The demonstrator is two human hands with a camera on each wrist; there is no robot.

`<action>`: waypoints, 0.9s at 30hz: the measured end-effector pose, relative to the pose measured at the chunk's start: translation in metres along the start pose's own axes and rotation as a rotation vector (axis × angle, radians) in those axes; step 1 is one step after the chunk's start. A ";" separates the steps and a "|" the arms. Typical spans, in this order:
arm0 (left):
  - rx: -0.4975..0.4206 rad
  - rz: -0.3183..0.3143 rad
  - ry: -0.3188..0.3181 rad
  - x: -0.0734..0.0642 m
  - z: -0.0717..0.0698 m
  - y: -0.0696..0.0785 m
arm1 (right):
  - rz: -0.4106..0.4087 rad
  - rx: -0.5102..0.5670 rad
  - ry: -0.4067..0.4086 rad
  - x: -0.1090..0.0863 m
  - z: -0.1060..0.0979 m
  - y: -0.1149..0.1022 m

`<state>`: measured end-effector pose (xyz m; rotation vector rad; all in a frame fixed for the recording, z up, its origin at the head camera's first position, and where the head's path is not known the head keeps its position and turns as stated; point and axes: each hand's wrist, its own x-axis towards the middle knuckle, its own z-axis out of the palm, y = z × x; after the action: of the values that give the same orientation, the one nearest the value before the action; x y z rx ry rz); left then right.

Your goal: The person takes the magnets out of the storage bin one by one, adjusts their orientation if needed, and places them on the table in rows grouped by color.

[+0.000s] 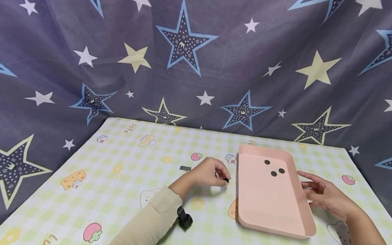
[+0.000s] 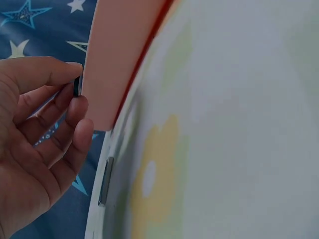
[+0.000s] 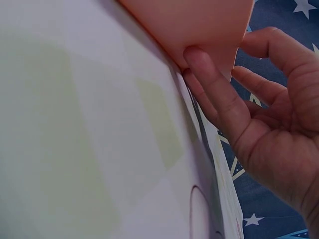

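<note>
My left hand [image 1: 211, 172] pinches a small black disc [image 1: 226, 180] between thumb and fingertips, just off the left side of a pink tray [image 1: 271, 209]. In the left wrist view the disc [image 2: 77, 86] shows edge-on, thin and dark. Three black discs, one of them a round disc [image 1: 273, 173], lie flat in the far half of the tray. Along the tray's right wall, my right hand [image 1: 327, 196] rests its fingertips against the outside, fingers spread and only loosely bent. The right wrist view shows these fingers [image 3: 219, 94] on the pink wall.
A small dark rectangular block [image 1: 185, 168] lies on the table behind the left wrist. A checked cloth [image 1: 126, 208] with cartoon prints covers the table. Behind it hangs a dark curtain [image 1: 198, 85] with stars.
</note>
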<state>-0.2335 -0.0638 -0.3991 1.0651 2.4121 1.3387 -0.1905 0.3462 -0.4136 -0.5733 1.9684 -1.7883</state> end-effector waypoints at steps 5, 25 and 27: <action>0.026 -0.049 -0.045 -0.004 0.000 -0.006 | 0.006 0.006 -0.003 0.000 0.000 0.000; 0.102 -0.078 -0.208 -0.006 0.001 -0.008 | 0.020 -0.018 0.021 0.000 0.002 -0.001; 0.112 -0.072 -0.214 -0.006 0.001 -0.008 | 0.021 -0.019 0.025 0.000 0.002 -0.001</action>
<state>-0.2331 -0.0700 -0.4071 1.0762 2.3644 1.0215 -0.1890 0.3445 -0.4127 -0.5373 2.0027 -1.7742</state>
